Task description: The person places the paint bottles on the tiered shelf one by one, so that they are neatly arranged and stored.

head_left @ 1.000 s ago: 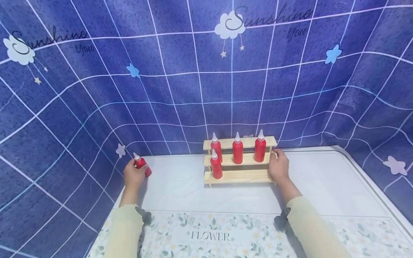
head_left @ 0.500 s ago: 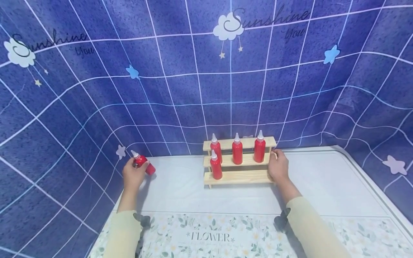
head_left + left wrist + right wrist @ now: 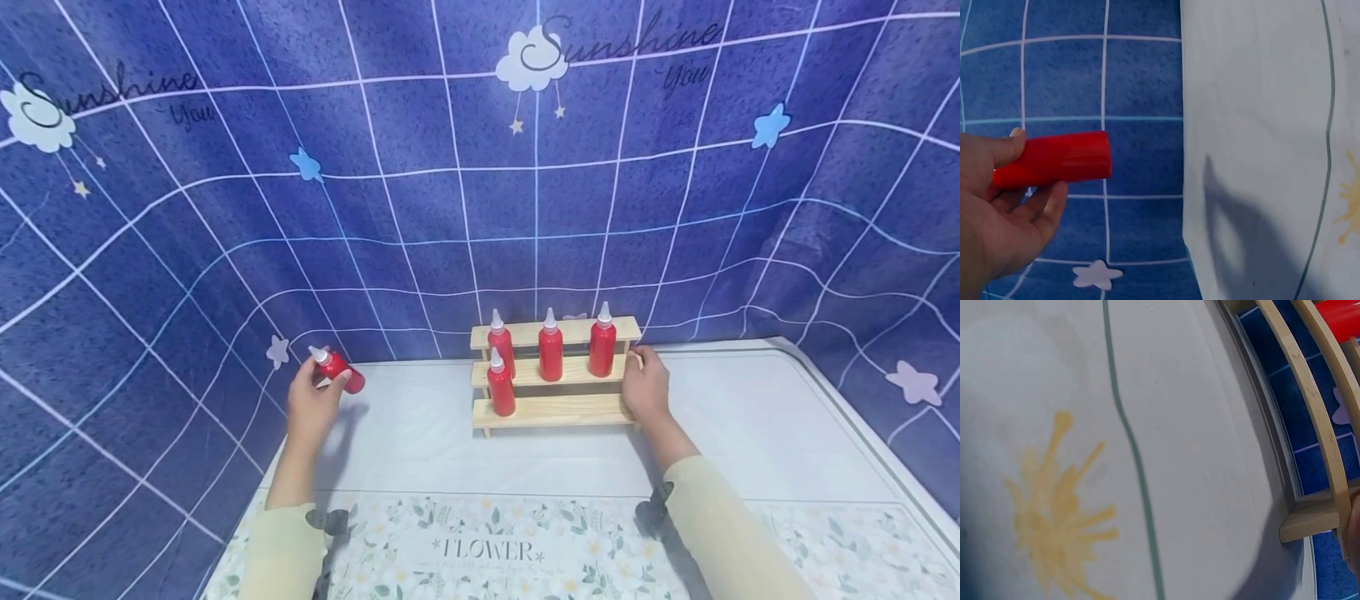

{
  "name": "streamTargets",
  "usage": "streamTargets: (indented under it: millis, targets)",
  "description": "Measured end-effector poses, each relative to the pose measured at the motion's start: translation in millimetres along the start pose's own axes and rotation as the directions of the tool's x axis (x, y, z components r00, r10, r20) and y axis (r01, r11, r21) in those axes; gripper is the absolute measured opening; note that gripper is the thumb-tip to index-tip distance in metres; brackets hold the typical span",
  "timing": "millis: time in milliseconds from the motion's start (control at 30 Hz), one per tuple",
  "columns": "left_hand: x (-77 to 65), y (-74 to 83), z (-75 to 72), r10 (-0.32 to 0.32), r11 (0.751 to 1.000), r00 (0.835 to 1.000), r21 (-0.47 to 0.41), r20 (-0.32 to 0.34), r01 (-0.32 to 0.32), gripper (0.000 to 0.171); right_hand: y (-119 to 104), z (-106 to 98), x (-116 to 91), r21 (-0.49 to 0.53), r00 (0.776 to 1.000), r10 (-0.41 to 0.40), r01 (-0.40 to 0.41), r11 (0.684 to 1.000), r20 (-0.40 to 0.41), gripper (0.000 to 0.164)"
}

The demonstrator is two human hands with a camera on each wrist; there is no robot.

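My left hand point(image 3: 312, 408) pinches a red squeeze bottle point(image 3: 345, 374) between thumb and fingers, lifted above the white table at the left. The bottle tilts, its white pointed nozzle up and left. In the left wrist view its red body point(image 3: 1069, 159) lies sideways, with the nozzle hidden. My right hand point(image 3: 647, 387) grips the right end of a three-tier wooden rack point(image 3: 573, 408); only a sliver of that hand shows in the right wrist view. Three red bottles point(image 3: 551, 357) stand on the middle tier, and one bottle point(image 3: 502, 392) on the lowest, at the left.
A blue gridded curtain point(image 3: 405, 217) rises behind and at both sides. The white tabletop point(image 3: 412, 433) runs in front of it. A floral mat point(image 3: 487, 533) printed with "FLOWER" covers the near part.
The left hand has raised the bottle off the table and tilted it further, its base swinging to the right. The right hand and rack have stayed in place.
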State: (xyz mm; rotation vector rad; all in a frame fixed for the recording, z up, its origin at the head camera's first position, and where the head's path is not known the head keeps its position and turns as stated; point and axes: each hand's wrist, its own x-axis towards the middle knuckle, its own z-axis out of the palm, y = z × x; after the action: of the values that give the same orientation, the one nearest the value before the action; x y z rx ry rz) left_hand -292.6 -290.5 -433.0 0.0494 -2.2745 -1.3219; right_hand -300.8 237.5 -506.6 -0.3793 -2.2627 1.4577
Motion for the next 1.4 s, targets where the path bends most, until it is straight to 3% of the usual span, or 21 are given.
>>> streamTargets:
  millis: [233, 533, 700, 1033, 1400]
  targets:
    - [-9.2, 25.5, 3.0, 0.021, 0.999, 0.998, -0.035, 0.065, -0.018, 0.059, -2, 1, 1, 0.004, 1.000, -0.006, 0.006, 1.000, -0.002, 0.042]
    - [-26.7, 51.6, 1.7, 0.044, 0.999, 0.995, 0.007, 0.093, -0.045, 0.059, 1, -1, -1, 0.002, 1.000, -0.016, 0.016, 1.000, -0.004, 0.041]
    - [-35.3, 63.9, 2.2, 0.063, 0.998, 0.989, -0.016, 0.134, -0.061, 0.058, 1, 0, -2, 0.004, 1.000, -0.017, 0.017, 1.000, -0.009, 0.041]
    - [-46.3, 83.5, 10.6, 0.087, 0.996, 0.978, 0.006, 0.189, -0.090, 0.059, 0, 0, -1, 0.006, 1.000, -0.018, 0.018, 1.000, -0.002, 0.041]
    - [-55.4, 91.9, 24.2, 0.137, 0.990, 0.969, -0.009, 0.206, -0.138, 0.057, -2, -1, -1, 0.009, 1.000, -0.009, 0.009, 1.000, 0.006, 0.042]
